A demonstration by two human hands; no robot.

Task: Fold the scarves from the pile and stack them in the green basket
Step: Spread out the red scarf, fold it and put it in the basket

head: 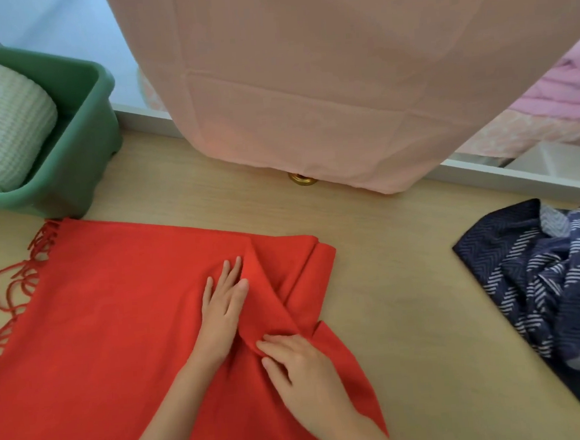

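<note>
Matt red scarf (117,318), seemingly woollen cloth

I see bare tabletop (389,281) between the red scarf (118,335) and navy scarf (544,288); the hanging pink cloth (307,98) blocks the rear, green basket (81,148) far-left.

A pale pink cloth (323,80) hangs over the far edge of the wooden desk (406,280), a small brass ring (302,179) peeking out beneath its hem.
</note>
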